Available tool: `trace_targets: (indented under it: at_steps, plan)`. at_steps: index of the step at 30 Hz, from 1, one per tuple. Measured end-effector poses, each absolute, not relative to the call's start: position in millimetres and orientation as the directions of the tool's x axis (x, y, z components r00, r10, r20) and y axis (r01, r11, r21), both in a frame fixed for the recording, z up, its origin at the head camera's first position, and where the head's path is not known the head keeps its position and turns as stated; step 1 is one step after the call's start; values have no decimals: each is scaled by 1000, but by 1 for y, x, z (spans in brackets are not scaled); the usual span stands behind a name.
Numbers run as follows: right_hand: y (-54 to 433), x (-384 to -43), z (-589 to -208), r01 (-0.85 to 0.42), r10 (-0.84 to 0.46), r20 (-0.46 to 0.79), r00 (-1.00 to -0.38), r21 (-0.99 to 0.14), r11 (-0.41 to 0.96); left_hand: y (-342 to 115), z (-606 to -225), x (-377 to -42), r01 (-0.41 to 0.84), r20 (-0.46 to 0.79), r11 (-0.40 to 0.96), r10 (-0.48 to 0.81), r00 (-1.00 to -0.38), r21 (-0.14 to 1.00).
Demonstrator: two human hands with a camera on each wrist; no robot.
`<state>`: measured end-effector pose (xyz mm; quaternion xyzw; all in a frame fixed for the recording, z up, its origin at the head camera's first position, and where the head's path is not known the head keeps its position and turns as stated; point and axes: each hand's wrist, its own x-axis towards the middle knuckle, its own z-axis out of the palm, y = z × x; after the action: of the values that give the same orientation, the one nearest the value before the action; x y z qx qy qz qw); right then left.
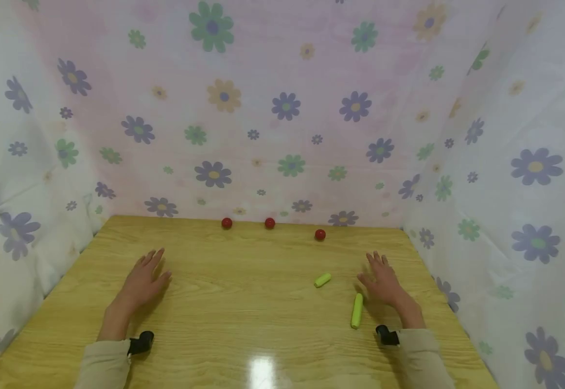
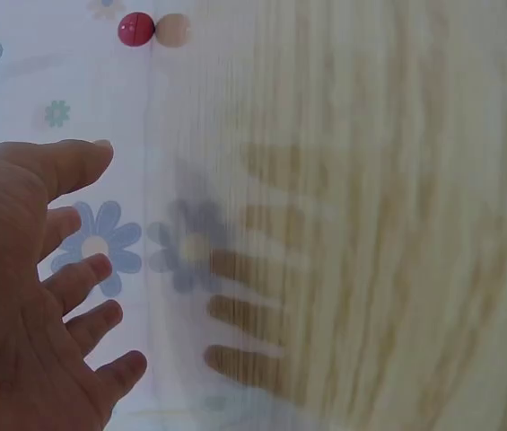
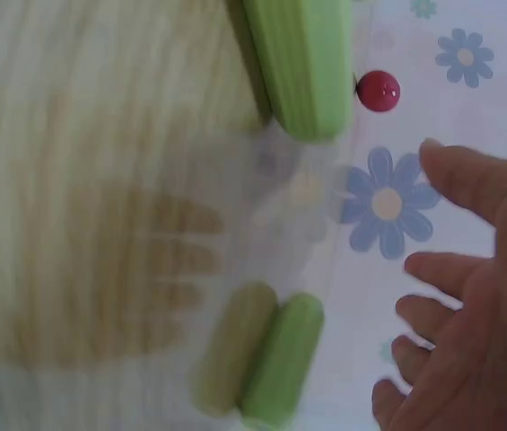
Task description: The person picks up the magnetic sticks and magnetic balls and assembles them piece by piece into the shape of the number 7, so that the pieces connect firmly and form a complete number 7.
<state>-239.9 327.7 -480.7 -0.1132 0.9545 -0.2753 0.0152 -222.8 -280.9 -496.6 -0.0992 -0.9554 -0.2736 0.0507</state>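
Observation:
My left hand (image 1: 141, 282) is held over the left part of the table with fingers spread and nothing in it. In the left wrist view the left hand (image 2: 33, 260) shows its palm, and a glossy red ball (image 2: 136, 30) with a fine seam sits beyond the thumb. My right hand (image 1: 383, 281) is likewise spread and holds nothing. Nearest to it lies a longer light green stick (image 1: 357, 311), with a shorter green stick (image 1: 322, 280) farther left. The right wrist view has the right hand (image 3: 468, 296) beside two ridged green pieces, one large and close (image 3: 302, 67).
Three small red balls stand along the table's back: a left ball (image 1: 226, 223), a middle ball (image 1: 270, 223) and a right ball (image 1: 320, 234). Flowered cloth (image 1: 258, 124) encloses the wood-grain table (image 1: 214, 324) at the back and both sides. Each wrist wears a black camera (image 1: 141, 342).

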Motion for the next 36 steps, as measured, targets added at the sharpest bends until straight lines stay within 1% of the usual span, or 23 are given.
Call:
trace_targets:
  at_steps: [3, 5, 14, 19, 24, 27, 33, 36]
  plan:
    - [324, -241, -485, -215, -239, 47, -970, -628, 748, -280, -498, -223, 244, 181, 778, 170, -969, 579]
    - [322, -241, -486, -212, -237, 55, -970, -666, 715, -279, -499, -224, 254, 199, 746, 165, -966, 616]
    - [310, -244, -490, -267, -236, 150, -960, -738, 619, -270, -498, -228, 197, 195, 659, 78, -978, 726]
    - [300, -245, -491, -273, -225, 174, -959, -784, 558, -266, -504, -231, 211, 226, 619, 55, -973, 757]
    - [288, -245, -494, -260, -237, 154, -959, -809, 527, -262, -509, -235, 229, 271, 582, 16, -963, 780]
    - [281, -245, -494, -249, -254, 131, -958, -819, 517, -259, -511, -237, 221, 267, 549, -4, -964, 806]
    - [272, -243, -495, -216, -315, 50, -948, -828, 518, -254, -515, -239, 202, 241, 418, -43, -970, 886]
    - [268, -244, -496, -221, -337, 38, -941, -822, 525, -251, -519, -245, 206, 244, 365, -62, -968, 908]
